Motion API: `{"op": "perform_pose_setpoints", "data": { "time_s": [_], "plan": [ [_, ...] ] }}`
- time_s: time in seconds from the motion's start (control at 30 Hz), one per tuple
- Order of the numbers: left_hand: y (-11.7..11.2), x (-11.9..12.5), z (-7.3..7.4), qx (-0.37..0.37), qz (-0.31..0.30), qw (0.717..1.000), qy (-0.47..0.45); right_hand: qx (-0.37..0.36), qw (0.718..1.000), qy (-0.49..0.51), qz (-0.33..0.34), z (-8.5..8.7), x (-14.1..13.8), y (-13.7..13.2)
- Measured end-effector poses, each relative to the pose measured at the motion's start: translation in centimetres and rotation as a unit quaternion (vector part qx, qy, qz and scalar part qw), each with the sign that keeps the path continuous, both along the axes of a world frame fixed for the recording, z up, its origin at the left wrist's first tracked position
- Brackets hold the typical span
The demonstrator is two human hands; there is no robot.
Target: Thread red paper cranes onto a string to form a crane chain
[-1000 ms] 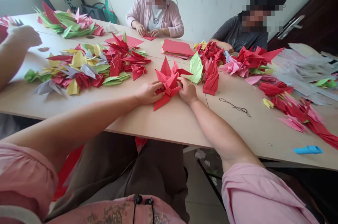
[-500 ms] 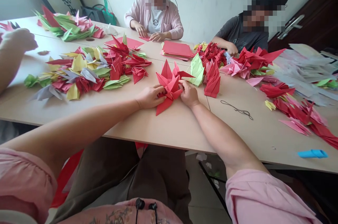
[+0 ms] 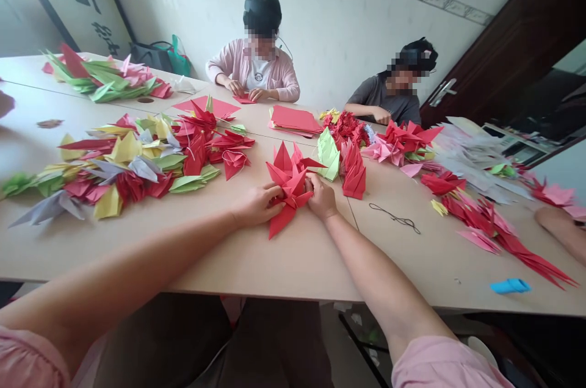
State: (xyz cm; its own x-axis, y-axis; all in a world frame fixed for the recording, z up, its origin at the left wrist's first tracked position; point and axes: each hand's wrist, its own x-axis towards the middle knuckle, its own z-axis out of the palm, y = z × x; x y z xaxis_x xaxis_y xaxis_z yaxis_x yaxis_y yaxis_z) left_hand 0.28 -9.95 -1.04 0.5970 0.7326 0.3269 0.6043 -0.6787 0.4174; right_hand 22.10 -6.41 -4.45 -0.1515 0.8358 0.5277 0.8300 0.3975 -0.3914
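Note:
A cluster of red folded paper cranes (image 3: 289, 183) lies on the beige table (image 3: 256, 254) in front of me. My left hand (image 3: 254, 205) grips its left side with curled fingers. My right hand (image 3: 321, 197) pinches its right side, fingers closed on the red paper. One red point juts toward me below my hands. A light green folded piece (image 3: 328, 154) and a stack of red folded pieces (image 3: 354, 171) stand just beyond my right hand.
A big mixed pile of coloured cranes (image 3: 123, 162) fills the left. Red and pink cranes (image 3: 480, 217) spread on the right. A black string (image 3: 396, 218), a blue scrap (image 3: 510, 285) and red paper sheets (image 3: 295, 120) lie about. Two people (image 3: 256, 71) fold opposite; another person's hand (image 3: 558, 229) rests far right.
The view has tilted up, so the table and my hands sit lower in the picture. My hands keep their hold on the red cluster. The arm at far left has gone out of view.

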Motion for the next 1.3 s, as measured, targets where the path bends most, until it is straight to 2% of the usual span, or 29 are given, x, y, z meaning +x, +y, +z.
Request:
{"op": "perform_pose_setpoints", "data": {
  "time_s": [0.3,0.67,1.0,1.3],
  "plan": [
    [0.6,-0.4,-0.6,-0.039,-0.02,0.998,-0.043,-0.027,0.995,-0.012,-0.098,0.1,-0.4,-0.4],
    [1.4,-1.5,-0.9,-0.132,-0.026,0.987,-0.092,-0.012,0.968,0.096,-0.233,-0.5,-0.2,-2.5],
    [1.6,-1.5,-1.0,-0.192,-0.026,0.973,-0.129,-0.061,0.946,0.141,-0.287,0.1,-1.1,-3.1],
    [1.4,-1.7,-0.6,-0.241,-0.04,0.956,-0.165,-0.078,0.936,0.192,-0.286,0.0,-0.5,-2.9]
  ]
}}
